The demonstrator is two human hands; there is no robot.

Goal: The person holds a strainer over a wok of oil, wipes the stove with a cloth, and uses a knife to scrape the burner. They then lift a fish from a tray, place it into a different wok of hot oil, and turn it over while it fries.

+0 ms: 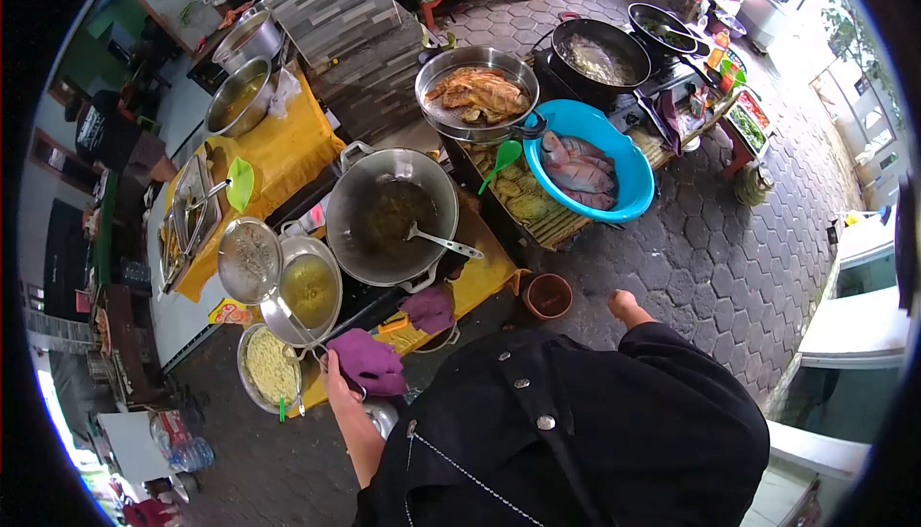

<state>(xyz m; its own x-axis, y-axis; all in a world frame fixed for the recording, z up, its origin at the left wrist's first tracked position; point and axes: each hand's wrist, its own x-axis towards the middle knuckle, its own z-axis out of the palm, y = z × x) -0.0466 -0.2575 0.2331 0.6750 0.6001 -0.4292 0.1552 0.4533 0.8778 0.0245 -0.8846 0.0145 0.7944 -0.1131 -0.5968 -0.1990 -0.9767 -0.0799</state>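
Note:
My left hand (336, 383) is closed around the end of a long thin handle. The handle leads up to a round mesh strainer (249, 258), tilted beside a pot of yellowish liquid (312, 295). Next to that hand lies a purple cloth (369, 362). My right hand (625, 306) hangs over the paving with its fingers curled, and nothing shows in it. A large metal pot (350, 225) stands ahead of me, with dark liquid and a white-handled ladle (446, 240) inside. Below the strainer is a bowl of pale yellow shreds (269, 369).
Beyond the pot, a steel pan holds browned fish (480, 93). A blue basin (638, 187) of raw fish and a green spoon (504, 156) rest on a bamboo bench. Farther back stands a black wok (628, 71). A brown bucket (548, 297) is on the ground.

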